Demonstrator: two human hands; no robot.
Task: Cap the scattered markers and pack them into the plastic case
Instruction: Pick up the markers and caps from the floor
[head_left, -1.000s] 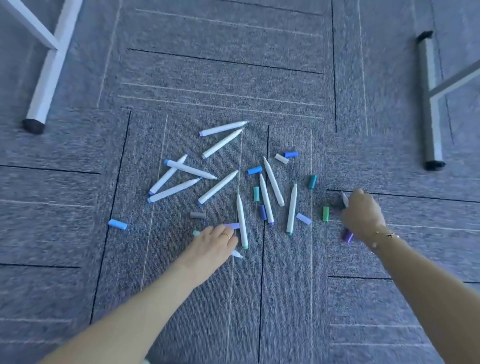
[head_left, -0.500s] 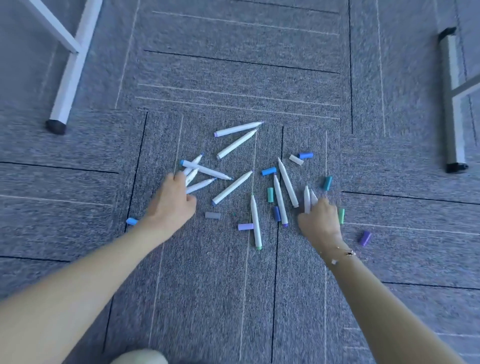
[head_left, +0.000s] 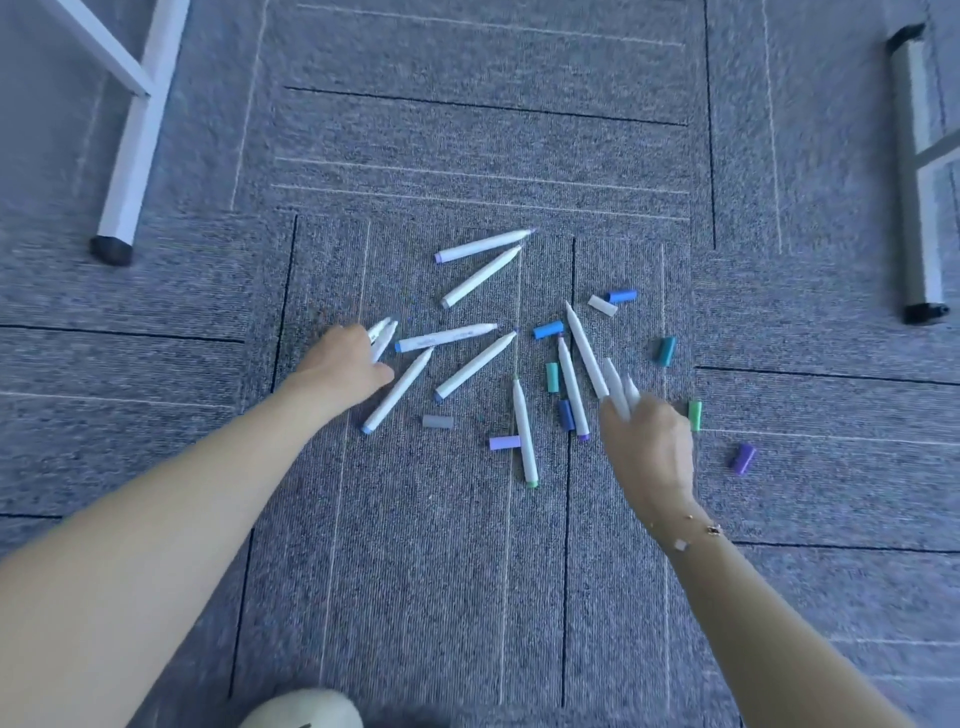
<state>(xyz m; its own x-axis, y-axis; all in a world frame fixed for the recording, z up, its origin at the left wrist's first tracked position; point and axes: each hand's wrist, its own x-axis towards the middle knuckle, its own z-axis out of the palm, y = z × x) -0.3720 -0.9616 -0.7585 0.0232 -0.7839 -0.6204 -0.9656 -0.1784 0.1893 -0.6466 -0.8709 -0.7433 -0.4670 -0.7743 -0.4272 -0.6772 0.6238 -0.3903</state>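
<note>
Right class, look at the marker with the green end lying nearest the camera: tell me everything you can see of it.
The green-ended marker is a slim white barrel, plastic by its look, with a small green end cap at its near end and a tapered, uncapped tip pointing away. It lies flat on the grey carpet, almost straight up the picture. A lilac cap lies against its left side. Neither hand touches it.

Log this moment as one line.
left hand: grips markers | right hand: grips markers | caps: loose on carpet | case: unseen
</note>
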